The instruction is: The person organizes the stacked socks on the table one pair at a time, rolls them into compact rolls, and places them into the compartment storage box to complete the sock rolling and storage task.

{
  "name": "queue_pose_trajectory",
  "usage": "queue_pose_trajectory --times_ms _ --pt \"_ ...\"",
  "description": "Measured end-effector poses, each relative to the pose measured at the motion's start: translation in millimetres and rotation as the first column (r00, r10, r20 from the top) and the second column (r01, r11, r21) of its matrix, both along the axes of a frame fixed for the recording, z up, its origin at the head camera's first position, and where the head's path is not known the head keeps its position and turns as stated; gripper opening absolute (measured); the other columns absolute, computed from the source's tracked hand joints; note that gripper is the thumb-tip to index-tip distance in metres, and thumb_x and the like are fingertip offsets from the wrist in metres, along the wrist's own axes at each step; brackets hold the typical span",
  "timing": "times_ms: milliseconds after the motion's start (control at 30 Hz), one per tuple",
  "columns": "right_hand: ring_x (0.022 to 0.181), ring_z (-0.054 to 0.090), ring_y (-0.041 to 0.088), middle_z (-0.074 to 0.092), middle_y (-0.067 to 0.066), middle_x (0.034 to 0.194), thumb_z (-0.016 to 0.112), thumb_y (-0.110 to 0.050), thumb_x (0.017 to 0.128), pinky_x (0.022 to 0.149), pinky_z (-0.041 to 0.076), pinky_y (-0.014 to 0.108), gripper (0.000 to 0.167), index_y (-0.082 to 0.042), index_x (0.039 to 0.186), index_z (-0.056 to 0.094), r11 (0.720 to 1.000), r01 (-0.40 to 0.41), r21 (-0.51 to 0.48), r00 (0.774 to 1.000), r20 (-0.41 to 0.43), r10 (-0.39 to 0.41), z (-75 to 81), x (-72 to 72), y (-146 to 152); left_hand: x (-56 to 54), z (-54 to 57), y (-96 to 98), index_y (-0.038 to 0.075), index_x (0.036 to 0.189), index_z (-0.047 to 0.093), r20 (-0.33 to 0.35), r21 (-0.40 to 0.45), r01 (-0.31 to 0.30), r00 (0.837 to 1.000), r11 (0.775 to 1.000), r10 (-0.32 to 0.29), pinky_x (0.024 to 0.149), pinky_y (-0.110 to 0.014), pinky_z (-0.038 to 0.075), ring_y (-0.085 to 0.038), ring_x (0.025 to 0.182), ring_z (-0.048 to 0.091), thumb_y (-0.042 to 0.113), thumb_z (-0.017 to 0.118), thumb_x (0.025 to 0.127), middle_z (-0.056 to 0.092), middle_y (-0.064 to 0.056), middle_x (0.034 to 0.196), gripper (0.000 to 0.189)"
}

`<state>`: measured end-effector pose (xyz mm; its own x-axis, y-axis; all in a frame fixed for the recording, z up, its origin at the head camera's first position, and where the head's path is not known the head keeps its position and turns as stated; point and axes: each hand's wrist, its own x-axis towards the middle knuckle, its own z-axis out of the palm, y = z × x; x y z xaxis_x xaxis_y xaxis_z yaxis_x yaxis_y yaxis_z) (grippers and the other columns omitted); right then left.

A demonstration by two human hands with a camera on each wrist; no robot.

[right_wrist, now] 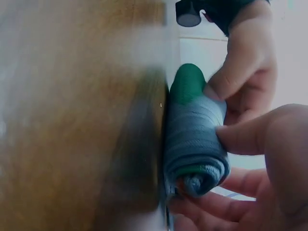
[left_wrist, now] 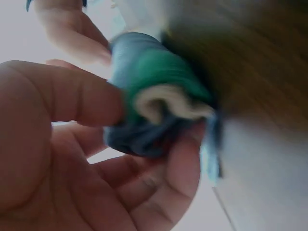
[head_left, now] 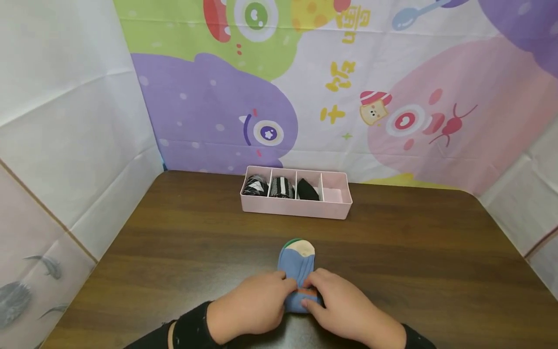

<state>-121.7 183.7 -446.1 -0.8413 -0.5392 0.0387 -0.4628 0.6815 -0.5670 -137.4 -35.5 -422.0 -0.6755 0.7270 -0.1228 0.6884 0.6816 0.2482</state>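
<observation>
A blue sock (head_left: 297, 265) with green and cream patches and an orange band lies on the table in front of me, its cream end pointing away. Its near part is rolled up; the spiral end of the roll (right_wrist: 195, 144) shows in the right wrist view. My left hand (head_left: 255, 301) grips the roll from the left, thumb on one side and fingers curled on the other. From the right, my right hand (head_left: 342, 304) pinches it with the thumb at the near side and fingers over and under. In the left wrist view the rolled sock (left_wrist: 163, 70) is blurred.
Beyond the sock stands a pink tray (head_left: 294, 208) with four compartments, near the table's back edge. Two patterned black-and-white rolls (head_left: 282, 187) and a black folded item (head_left: 307, 190) sit in its three left ones. A cartoon-printed cloth (head_left: 331, 145) hangs behind the brown table (head_left: 414, 242).
</observation>
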Motion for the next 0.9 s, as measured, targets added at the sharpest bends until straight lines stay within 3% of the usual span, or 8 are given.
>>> queue_pose_trajectory --times_ms 133,233,333,467,667,800,900 --pt "0.089 0.053 0.004 0.055 -0.013 0.103 0.074 -0.027 0.097 0.079 0.051 0.03 0.013 -0.023 0.107 0.066 1.0 0.005 0.02 0.992 -0.126 -0.002 -0.5 1.9 -2.5 -12.0 -7.3 -5.4 0.013 0.115 0.072 0.078 0.092 -0.007 0.997 0.996 0.0 0.075 -0.026 0.05 -0.005 0.085 0.053 0.012 0.064 0.094 0.061 0.004 0.099 0.022" --pt "0.091 0.053 0.005 0.057 -0.013 0.101 0.072 -0.024 0.097 0.081 0.051 0.031 0.009 -0.02 0.102 0.067 0.998 -0.035 0.06 0.977 -0.208 0.047 0.8 3.3 -5.2 -17.4 -10.7 -7.5 0.012 0.115 0.074 0.143 0.134 -0.028 0.99 0.991 0.009 0.077 -0.025 0.049 -0.005 0.086 0.052 0.012 0.061 0.096 0.063 0.004 0.1 0.023" --pt "0.091 0.054 0.007 0.057 -0.012 0.098 0.075 -0.032 0.095 0.082 0.051 0.032 0.017 -0.018 0.101 0.065 0.989 -0.086 0.117 0.963 -0.244 0.112 3.5 4.8 -6.3 -18.9 -11.1 -7.6 0.012 0.11 0.075 0.188 0.161 -0.059 0.982 0.985 0.028 0.077 -0.026 0.048 -0.005 0.086 0.055 0.013 0.062 0.093 0.066 0.006 0.099 0.022" --pt "0.096 0.056 0.009 0.06 -0.01 0.103 0.081 -0.04 0.088 0.088 0.051 0.037 0.032 -0.018 0.105 0.065 0.976 -0.108 0.19 0.956 -0.25 0.154 5.4 5.9 -5.9 -19.5 -10.9 -6.4 0.014 0.102 0.075 0.265 0.204 -0.128 0.962 0.971 0.071 0.071 -0.027 0.048 -0.006 0.078 0.057 0.014 0.065 0.086 0.067 0.008 0.09 0.019" --pt "0.096 0.057 0.009 0.063 -0.008 0.103 0.077 -0.034 0.092 0.089 0.051 0.039 0.025 -0.016 0.105 0.068 0.976 -0.075 0.206 0.965 -0.232 0.124 4.5 5.8 -5.7 -17.9 -8.3 -5.6 0.017 0.095 0.066 0.354 0.212 -0.225 0.925 0.951 0.14 0.056 -0.027 0.042 -0.009 0.061 0.05 0.015 0.062 0.085 0.058 0.007 0.074 0.01" --pt "0.093 0.058 0.008 0.064 -0.008 0.101 0.075 -0.032 0.095 0.085 0.052 0.039 0.025 -0.012 0.109 0.071 0.987 -0.043 0.156 0.973 -0.219 0.077 3.2 4.3 -4.3 -18.5 -6.8 -6.3 0.017 0.095 0.063 0.355 0.222 -0.256 0.92 0.941 0.167 0.056 -0.028 0.042 -0.01 0.061 0.051 0.013 0.059 0.087 0.058 0.006 0.075 0.009" --pt "0.094 0.058 0.007 0.065 -0.009 0.102 0.072 -0.033 0.097 0.084 0.052 0.037 0.026 -0.012 0.112 0.072 0.994 -0.025 0.107 0.987 -0.158 0.042 2.0 0.7 -2.8 -19.0 -4.9 -7.6 0.018 0.096 0.064 0.33 0.226 -0.258 0.928 0.939 0.175 0.061 -0.029 0.045 -0.01 0.067 0.052 0.011 0.058 0.089 0.059 0.007 0.081 0.011"
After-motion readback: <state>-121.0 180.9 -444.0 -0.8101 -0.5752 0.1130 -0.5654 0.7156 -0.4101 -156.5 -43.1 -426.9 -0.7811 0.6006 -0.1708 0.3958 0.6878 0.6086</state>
